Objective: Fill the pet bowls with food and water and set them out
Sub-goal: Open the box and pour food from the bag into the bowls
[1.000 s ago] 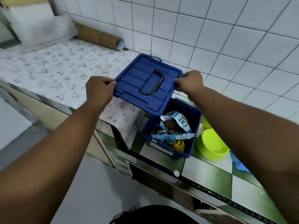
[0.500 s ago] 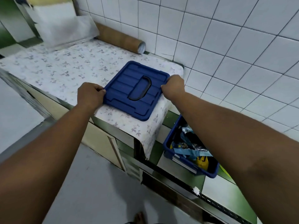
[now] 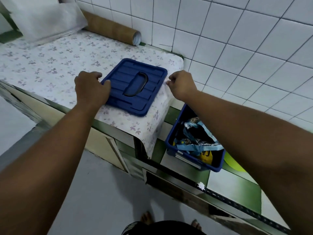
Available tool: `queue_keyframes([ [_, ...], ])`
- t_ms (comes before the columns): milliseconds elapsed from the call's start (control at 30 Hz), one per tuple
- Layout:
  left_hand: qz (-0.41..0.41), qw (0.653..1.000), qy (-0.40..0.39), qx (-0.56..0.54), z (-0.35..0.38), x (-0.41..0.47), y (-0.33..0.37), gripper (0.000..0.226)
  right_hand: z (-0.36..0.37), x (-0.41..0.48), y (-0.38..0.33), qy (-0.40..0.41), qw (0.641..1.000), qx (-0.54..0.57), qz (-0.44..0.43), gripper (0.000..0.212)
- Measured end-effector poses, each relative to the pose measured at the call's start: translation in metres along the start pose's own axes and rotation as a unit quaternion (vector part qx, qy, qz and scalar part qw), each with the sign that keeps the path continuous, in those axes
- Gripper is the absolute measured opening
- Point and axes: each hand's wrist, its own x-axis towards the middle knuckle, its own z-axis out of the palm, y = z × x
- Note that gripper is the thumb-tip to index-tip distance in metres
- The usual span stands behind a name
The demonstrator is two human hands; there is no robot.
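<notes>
At the left edge of the blue lid (image 3: pixel 150 92), the left hand (image 3: pixel 92 89) has its thumb on the rim and its fingers curled beside the corner, though I cannot tell whether it truly grips. The right hand (image 3: pixel 182 84) hangs just off the lid's right edge, loosely curled and holding nothing. Between them the lid lies flat on the flower-papered surface (image 3: pixel 50 65), and lower to the right stands the open blue bin (image 3: pixel 171 146) with pet-food bags (image 3: pixel 198 139) inside.

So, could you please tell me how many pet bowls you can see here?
1: a lime-green bowl sits right of the open blue bin, mostly covered by the right forearm. More may be hidden behind that arm.
</notes>
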Motion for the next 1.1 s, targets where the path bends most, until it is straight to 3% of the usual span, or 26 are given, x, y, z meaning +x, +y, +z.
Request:
queue_keyframes([
  [200,0.087,0.996,-0.002,-0.007,0.018,-0.013,0.057,0.051,-0.037,-0.023,0.042,0.037,0.999,0.003,0.012,0.030],
  [333,0.189,0.977,-0.094,-0.025,0.044,-0.039,0.100,0.033,-0.063,-0.047,0.073,0.025,0.999,-0.001,0.041,0.028],
  [467,0.275,0.934,-0.229,0.027,0.087,-0.074,0.131,0.034,-0.084,-0.080,0.113,-0.069,0.991,-0.081,0.081,0.028],
  [633,0.321,0.866,-0.346,0.164,0.140,-0.110,0.147,0.053,-0.095,-0.134,0.151,-0.233,0.948,-0.202,0.076,0.044],
  [767,0.373,0.808,-0.371,0.266,0.163,-0.117,0.143,0.056,-0.082,-0.158,0.169,-0.233,0.952,-0.191,0.046,0.055],
  [833,0.398,0.792,-0.359,0.293,0.170,-0.119,0.142,0.053,-0.076,-0.165,0.171,-0.234,0.947,-0.219,0.019,0.072],
  [900,0.413,0.789,-0.340,0.302,0.176,-0.119,0.141,0.049,-0.068,-0.171,0.172,-0.230,0.939,-0.255,-0.002,0.084],
  [1100,0.375,0.827,-0.341,0.241,0.189,-0.113,0.136,0.034,-0.055,-0.172,0.173,-0.172,0.948,-0.267,-0.008,0.074],
])
